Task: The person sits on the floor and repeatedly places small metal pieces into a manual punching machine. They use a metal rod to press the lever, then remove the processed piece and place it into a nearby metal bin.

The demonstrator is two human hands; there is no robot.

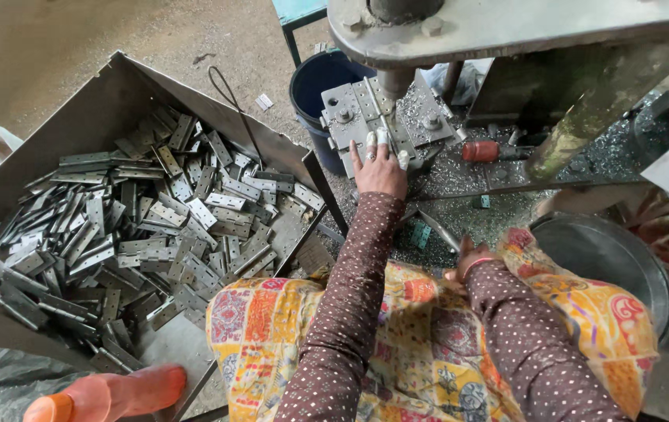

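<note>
Hinge plate, a flat grey metal strip, lies on the drill press's perforated steel jig directly under the spindle, and your left hand presses it down with fingers spread, their tips wrapped in white tape. One big sheet-metal bin to your left holds hinges piled too thick to count, all dull, rectangular and drilled. One round metal basin sits at your right. Your right hand rests low by your lap, curled; I cannot tell whether it grips anything.
</note>
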